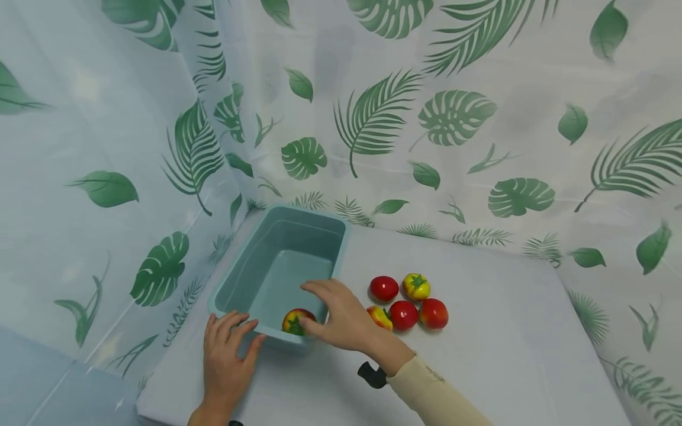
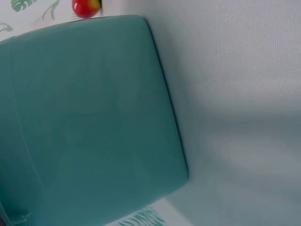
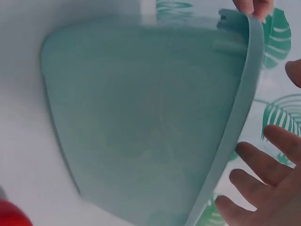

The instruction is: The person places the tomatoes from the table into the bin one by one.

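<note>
Head view shows one red-and-yellow tomato (image 1: 293, 321) lying inside the blue-green tub (image 1: 298, 228), by its near wall. The right hand (image 1: 346, 319) is over that end, fingers spread apart; whether its thumb touches the tomato, I cannot tell. The left hand (image 1: 226, 358) grips the rim's near-left corner. The work looks early: three red tomatoes (image 1: 403, 315), a yellow tomato (image 1: 416, 287) and a partly hidden yellow-red tomato (image 1: 379, 318) lie outside on the surface (image 1: 506, 355).

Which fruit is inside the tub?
The red-and-yellow fruit with a green top, by the right hand. The other five fruits lie outside the tub, on the table.
</note>
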### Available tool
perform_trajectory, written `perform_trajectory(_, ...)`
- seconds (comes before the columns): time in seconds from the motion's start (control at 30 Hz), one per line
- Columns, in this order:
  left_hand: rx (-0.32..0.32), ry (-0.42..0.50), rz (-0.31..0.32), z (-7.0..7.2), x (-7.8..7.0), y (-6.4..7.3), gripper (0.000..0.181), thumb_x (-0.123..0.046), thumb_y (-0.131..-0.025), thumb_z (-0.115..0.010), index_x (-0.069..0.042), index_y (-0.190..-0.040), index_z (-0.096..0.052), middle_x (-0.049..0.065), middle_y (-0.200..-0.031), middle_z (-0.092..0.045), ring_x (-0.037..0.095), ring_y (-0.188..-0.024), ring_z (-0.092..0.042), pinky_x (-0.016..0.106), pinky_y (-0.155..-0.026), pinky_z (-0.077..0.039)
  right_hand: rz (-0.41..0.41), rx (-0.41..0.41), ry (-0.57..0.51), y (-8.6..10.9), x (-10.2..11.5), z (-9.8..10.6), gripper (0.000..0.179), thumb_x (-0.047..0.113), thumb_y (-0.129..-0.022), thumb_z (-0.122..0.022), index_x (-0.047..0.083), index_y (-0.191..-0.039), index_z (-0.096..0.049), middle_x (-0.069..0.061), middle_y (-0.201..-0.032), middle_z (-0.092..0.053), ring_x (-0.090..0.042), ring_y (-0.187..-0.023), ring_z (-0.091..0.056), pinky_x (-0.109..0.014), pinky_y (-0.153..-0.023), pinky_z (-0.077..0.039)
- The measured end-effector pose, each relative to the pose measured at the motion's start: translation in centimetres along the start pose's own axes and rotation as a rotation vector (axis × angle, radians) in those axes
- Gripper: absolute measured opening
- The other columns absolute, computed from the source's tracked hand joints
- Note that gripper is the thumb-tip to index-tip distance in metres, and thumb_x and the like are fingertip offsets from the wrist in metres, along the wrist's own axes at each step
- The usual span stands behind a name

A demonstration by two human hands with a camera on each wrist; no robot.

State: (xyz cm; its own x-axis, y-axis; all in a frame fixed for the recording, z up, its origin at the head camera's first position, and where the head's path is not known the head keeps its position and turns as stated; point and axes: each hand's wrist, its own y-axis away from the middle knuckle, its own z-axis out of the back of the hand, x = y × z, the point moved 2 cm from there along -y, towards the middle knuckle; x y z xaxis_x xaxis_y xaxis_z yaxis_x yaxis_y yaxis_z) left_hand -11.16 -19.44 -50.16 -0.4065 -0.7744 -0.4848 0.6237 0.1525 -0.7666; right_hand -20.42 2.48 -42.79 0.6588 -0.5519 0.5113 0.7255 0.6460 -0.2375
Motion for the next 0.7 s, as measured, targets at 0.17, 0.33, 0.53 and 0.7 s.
perform_trajectory(0.17,-0.003,0.0,0.003,0.0,0.2,0.1,0.033,-0.038,-0.087,-0.071,-0.007,-0.1,-0.072,0.012,-0.11,-0.065,0.036,-0.112,-0.054,0.059,-0.113,-0.02,-0.083,-0.079,-0.009,0.6,-1.6,1.7,0.062,0.038,-0.083,-0.074,0.021,-0.139,-0.052,0.004,-0.143,-0.05,-0.017,-0.13,-0.047,-0.044,-0.097,-0.049)
perform_trajectory(0.33,-0.012,0.003,0.001,0.0,0.3,0.2,0.03,-0.032,-0.085,-0.074,-0.006,-0.1,-0.072,0.013,-0.109,-0.065,0.037,-0.112,-0.054,0.058,-0.114,-0.02,-0.195,-0.147,-0.021,1.5,-4.2,3.7,0.062,0.036,-0.083,-0.074,0.021,-0.139,-0.053,0.004,-0.142,-0.05,-0.02,-0.128,-0.05,-0.048,-0.092,-0.052)
perform_trajectory(0.53,-0.009,0.001,0.008,0.0,0.0,0.2,0.035,-0.038,-0.089,-0.07,-0.005,-0.099,-0.072,0.013,-0.109,-0.065,0.037,-0.112,-0.054,0.058,-0.113,-0.02,-0.358,-0.159,-0.027,3.5,-8.2,4.1,0.059,0.035,-0.084,-0.074,0.021,-0.137,-0.054,0.001,-0.142,-0.05,-0.025,-0.128,-0.048,-0.049,-0.088,-0.054)
perform_trajectory(0.7,-0.012,0.008,0.012,0.0,-0.2,0.1,0.032,-0.034,-0.086,-0.074,-0.005,-0.099,-0.072,0.013,-0.108,-0.065,0.038,-0.112,-0.054,0.061,-0.112,-0.021,-0.435,-0.132,-0.004,5.7,-10.9,2.8,0.056,0.03,-0.083,-0.075,0.016,-0.134,-0.056,-0.005,-0.137,-0.055,-0.026,-0.124,-0.052,-0.047,-0.088,-0.054)
